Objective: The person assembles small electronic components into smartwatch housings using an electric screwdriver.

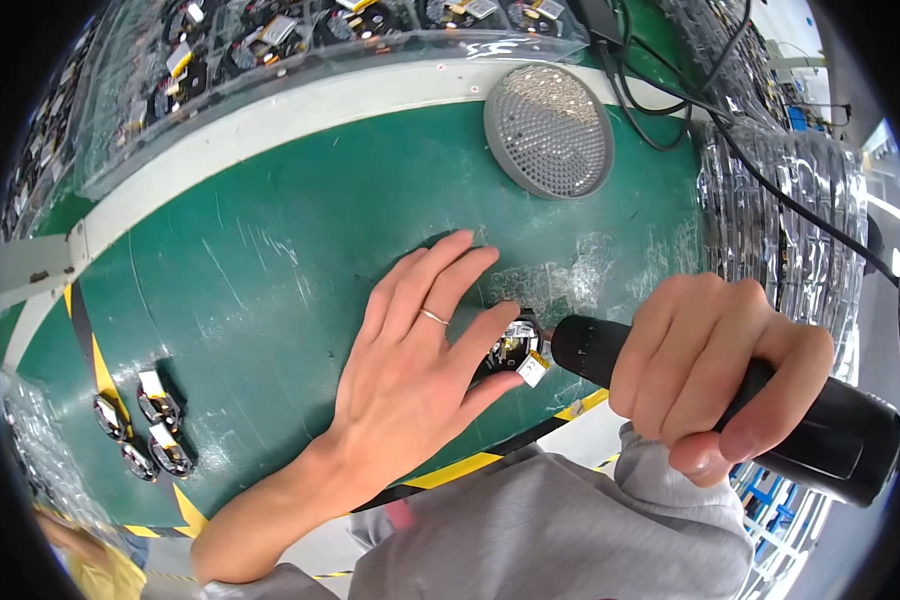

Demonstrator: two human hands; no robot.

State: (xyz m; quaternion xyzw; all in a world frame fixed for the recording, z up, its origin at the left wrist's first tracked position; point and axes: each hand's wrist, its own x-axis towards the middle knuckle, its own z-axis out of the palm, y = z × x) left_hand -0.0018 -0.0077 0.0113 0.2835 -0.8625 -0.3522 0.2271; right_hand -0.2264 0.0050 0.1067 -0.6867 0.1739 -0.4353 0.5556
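Note:
My left hand [400,370] lies on the green mat, its thumb and index finger pinching a small round black electronic assembly [515,345]. A silver flat battery cell [533,370] with a yellow edge sticks out from the near side of that assembly. In my right hand [715,375] is a black electric screwdriver [838,435], the fingers wrapped round its body. It is held nearly level, with its nose pointing left at the assembly's right edge. The tip is too small to tell whether it touches.
A round grey screw tray [550,135] with small screws stands beyond my hands. Clear plastic trays [320,50] of similar assemblies line the back. Stacked clear trays [785,200] and a black cable [770,185] are at right. Several loose assemblies [160,405] lie at left.

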